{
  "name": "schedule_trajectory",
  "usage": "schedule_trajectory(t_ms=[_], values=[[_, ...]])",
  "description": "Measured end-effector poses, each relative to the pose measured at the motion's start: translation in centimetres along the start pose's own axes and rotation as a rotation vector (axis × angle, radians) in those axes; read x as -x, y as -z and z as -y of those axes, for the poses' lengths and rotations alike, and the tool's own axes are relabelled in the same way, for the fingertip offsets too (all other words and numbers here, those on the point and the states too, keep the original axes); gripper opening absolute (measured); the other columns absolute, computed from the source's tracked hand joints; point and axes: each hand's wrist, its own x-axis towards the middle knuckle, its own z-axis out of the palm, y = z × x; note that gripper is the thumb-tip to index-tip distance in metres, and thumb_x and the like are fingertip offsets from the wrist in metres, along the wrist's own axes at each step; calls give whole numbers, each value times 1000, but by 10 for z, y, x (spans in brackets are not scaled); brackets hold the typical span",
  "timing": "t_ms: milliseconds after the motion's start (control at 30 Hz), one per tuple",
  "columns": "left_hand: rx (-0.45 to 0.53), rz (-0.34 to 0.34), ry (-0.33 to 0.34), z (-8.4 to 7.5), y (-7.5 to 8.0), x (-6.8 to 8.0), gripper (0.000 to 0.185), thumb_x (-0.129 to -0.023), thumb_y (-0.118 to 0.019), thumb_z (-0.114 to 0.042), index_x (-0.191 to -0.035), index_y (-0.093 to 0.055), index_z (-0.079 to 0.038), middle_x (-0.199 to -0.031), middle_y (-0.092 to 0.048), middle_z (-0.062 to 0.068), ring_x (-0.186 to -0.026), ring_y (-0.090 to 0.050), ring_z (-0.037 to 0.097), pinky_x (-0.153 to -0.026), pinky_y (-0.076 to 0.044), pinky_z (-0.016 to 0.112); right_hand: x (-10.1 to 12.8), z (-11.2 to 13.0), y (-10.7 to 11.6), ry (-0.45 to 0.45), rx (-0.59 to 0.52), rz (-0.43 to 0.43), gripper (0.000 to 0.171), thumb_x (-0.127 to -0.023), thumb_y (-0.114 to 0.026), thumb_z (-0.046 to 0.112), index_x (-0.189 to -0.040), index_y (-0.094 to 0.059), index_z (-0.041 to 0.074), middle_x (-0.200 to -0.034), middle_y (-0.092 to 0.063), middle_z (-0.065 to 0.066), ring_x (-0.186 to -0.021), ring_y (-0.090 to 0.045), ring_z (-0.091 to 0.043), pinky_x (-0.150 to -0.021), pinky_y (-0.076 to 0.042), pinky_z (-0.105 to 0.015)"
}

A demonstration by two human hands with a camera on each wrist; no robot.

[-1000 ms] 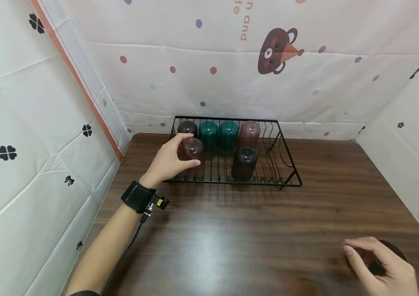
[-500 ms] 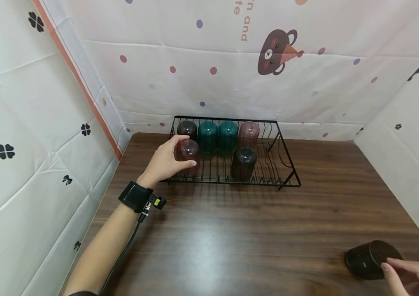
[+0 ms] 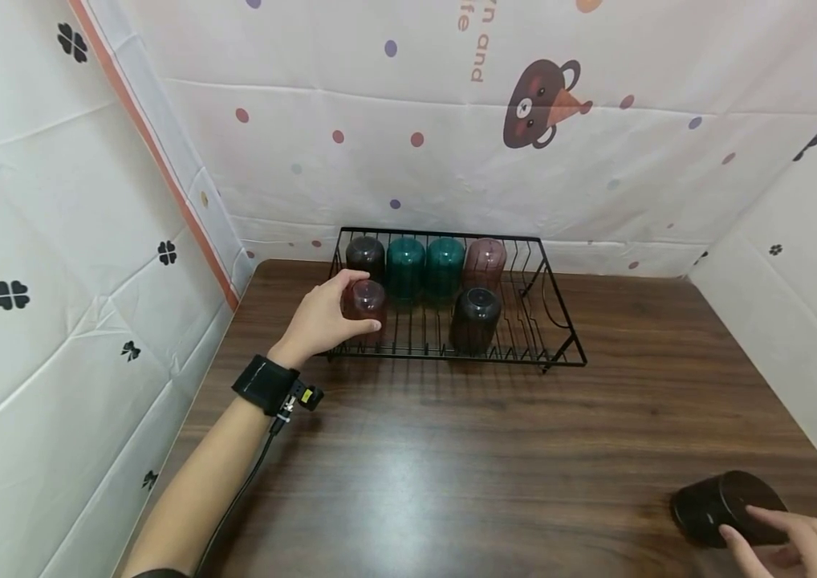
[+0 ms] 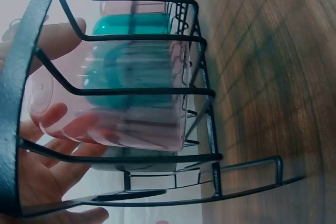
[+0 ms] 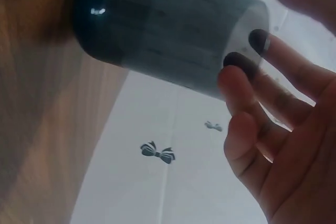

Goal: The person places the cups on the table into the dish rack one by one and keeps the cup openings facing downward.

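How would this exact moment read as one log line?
left hand: grips pink cup in dish rack | right hand: fingertips on dark cup lying on table
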Motion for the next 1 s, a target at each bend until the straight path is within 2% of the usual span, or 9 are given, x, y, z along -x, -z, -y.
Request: schedule_trajectory(t_ms=[67,133,167,200,300,367,733,900,1000], values=[[-2,6,11,1,0,1,80,-82,-85,-42,-148,-46,-24,-139,-61,7,-120,-61,29,-98,-53,53,-3,-5,-4,-11,26,84,26,-79,-78,0,-97,-68,-15,-91,-63,-33,-57,-60,-12,-45,-40,-16],[4,11,17,3,-1,1,80,-82,-85,-42,-148,-46,-24,-140,-61,7,-121,-62,28,-99,-53,53,-5,-9,-7,-6,44,156,19,-85,-73,1,-95,-68,-15,-87,-64,-32,-58,-63,-28,-44,-43,-19],[9,14,18,3,-1,1,80,-82,-85,-42,-148,-46,-24,-140,-61,8,-121,-62,28,-99,-53,53,-5,-10,-8,9,46,168,16,-87,-71,0,-93,-69,-15,-84,-65,-31,-58,-63,-26,-43,-44,-19],[13,17,18,4,0,1,80,-82,-85,-42,-148,-46,-24,-139,-61,8,-122,-62,28,-99,-53,53,-5,-11,-10,23,32,157,12,-86,-71,-1,-90,-70,-13,-81,-66,-29,-56,-62,-16,-44,-43,-16],[24,24,20,5,0,1,79,-81,-86,-41,-148,-45,-24,-138,-61,8,-122,-62,28,-99,-53,53,-3,-7,-12,36,1,95,5,-84,-75,-1,-84,-72,-6,-77,-68,-23,-55,-45,13,-43,-36,-8],[31,24,23,6,1,2,79,-81,-86,-40,-147,-45,-24,-137,-62,8,-122,-62,27,-99,-53,53,-4,-2,-12,31,-12,74,5,-84,-76,1,-83,-73,-3,-77,-69,-21,-58,-36,21,-43,-34,-5],[19,25,21,4,3,5,78,-82,-86,-36,-147,-45,-22,-138,-60,8,-123,-60,26,-101,-52,52,-3,32,-16,101,-72,111,6,-86,-79,9,-84,-74,11,-70,-68,-3,-54,-45,14,-44,-36,-8],[20,23,17,1,3,6,79,-82,-86,-36,-148,-45,-22,-141,-58,7,-125,-60,26,-101,-53,51,-4,45,-20,139,-115,171,8,-89,-79,16,-87,-73,21,-70,-63,12,-58,-48,14,-48,-37,-8],[25,24,16,0,3,7,80,-82,-86,-36,-149,-44,-22,-144,-56,6,-127,-59,25,-102,-52,51,-5,52,-22,169,-131,222,10,-89,-79,18,-88,-72,25,-74,-63,14,-63,-49,13,-51,-40,-11]])
